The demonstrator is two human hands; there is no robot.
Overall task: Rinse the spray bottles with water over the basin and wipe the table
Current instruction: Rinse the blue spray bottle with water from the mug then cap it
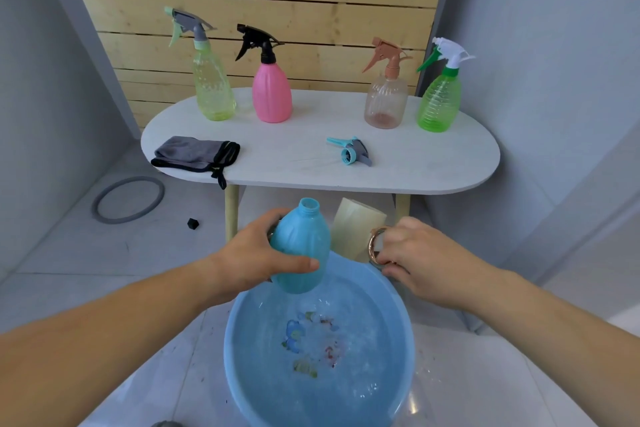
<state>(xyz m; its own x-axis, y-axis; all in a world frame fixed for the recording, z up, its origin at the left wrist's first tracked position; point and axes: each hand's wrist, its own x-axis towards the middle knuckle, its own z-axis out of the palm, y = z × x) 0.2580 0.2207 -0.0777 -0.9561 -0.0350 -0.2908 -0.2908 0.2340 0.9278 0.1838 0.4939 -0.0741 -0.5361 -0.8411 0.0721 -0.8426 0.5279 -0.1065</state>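
Left grip (256, 255) holds the open blue bottle (301, 250) over the basin (227, 340) to catch spills; right grip (419, 255) holds the cup (353, 224), ready to pour.

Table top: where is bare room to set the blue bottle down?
On the table, three patches are bare: the back gap between the pink bottle and the peach bottle; the front middle between the grey cloth and the loose spray head; the right front end before the green bottle. The left end is crowded.
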